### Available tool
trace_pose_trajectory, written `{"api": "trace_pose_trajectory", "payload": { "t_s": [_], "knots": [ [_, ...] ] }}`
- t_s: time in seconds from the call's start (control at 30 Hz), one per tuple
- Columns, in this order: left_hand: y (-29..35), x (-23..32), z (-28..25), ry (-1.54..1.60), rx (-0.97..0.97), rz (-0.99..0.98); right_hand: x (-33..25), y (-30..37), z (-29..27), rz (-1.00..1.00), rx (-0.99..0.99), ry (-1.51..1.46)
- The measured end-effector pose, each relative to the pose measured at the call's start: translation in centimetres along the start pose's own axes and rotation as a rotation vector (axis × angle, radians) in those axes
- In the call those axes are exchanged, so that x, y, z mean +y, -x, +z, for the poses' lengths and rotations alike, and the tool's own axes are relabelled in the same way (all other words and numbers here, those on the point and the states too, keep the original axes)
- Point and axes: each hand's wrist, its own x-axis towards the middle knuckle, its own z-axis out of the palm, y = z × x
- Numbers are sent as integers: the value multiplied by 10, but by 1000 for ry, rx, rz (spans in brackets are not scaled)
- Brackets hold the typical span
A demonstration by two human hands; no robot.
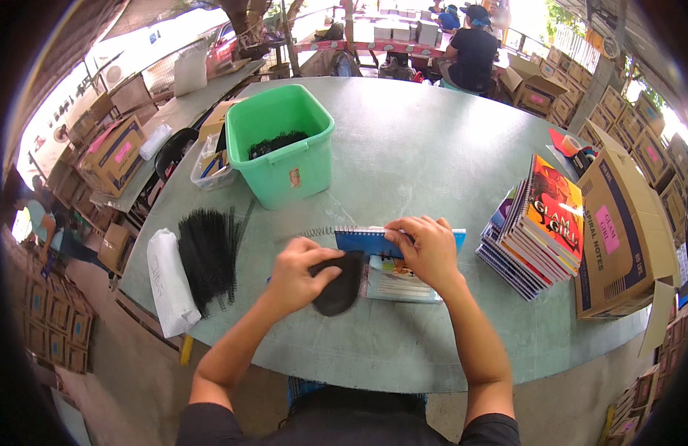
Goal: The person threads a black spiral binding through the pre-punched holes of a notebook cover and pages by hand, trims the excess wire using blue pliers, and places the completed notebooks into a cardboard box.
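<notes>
A blue notebook stands on its edge near the middle of the table, with a dark wire coil along its top and jutting out past its left end. My right hand grips the notebook between thumb and fingers. My left hand is closed at the edge of a black rounded pad, beside the notebook's left end; its far fingers are partly hidden. Below the blue cover lies a stack of pale, printed notebooks in clear wrap or shiny covers, partly under my right arm.
Left of my hands lie black coils and a white roll. Behind them stand a green bin with black coils inside and a clear tray. At right are stacked spiral notebooks and an open carton. A person sits far off.
</notes>
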Motion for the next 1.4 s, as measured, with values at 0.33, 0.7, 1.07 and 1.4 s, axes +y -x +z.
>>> {"api": "trace_pose_trajectory", "payload": {
  "t_s": [0.33,0.7,1.07,1.4],
  "knots": [
    [-13,15,-12,215,439,-138,1,9,6,-62,66,-11],
    [-20,13,10,-55,-93,4,-5,12,7,-103,129,51],
    [-36,15,17,101,-40,65,48,36,-33,464,14,-965],
    [-46,34,22,196,227,-24,46,45,-17,532,48,-978]
  ]
}}
